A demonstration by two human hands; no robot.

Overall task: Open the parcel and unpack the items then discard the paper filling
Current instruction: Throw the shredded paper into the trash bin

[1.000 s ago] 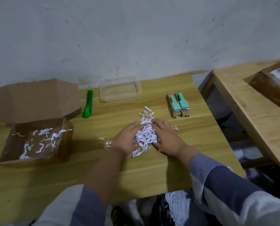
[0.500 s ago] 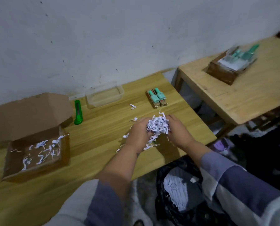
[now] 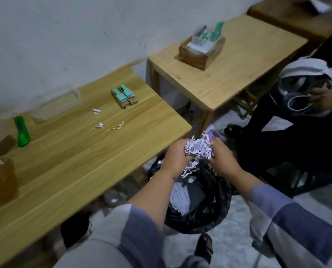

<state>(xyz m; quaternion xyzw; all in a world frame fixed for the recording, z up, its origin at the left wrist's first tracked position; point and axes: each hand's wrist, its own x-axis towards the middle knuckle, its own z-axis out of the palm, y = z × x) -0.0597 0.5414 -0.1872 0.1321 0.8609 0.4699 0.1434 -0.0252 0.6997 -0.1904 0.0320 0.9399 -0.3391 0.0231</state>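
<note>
Both hands hold one bundle of white shredded paper filling (image 3: 199,148) off the table's right edge, above a black bin bag (image 3: 213,209) on the floor. My left hand (image 3: 175,157) cups its left side and my right hand (image 3: 222,158) its right. Some strips hang down toward the bag, which holds white paper. Two teal-capped bottles (image 3: 123,94) lie side by side on the wooden table (image 3: 74,161). A few paper scraps (image 3: 101,125) remain on the tabletop. The open cardboard parcel (image 3: 0,178) sits at the left edge, partly cut off, with a little paper inside.
A green box cutter (image 3: 22,131) and a clear plastic tray (image 3: 54,106) lie near the wall. A second wooden table (image 3: 229,74) to the right carries a brown box (image 3: 200,50) with teal items. Another person in dark clothing (image 3: 296,122) sits at the right.
Both hands lifted the paper bundle off the table and carried it right, past the edge, over the black bag. The view swung right and down; a few scraps stayed behind.
</note>
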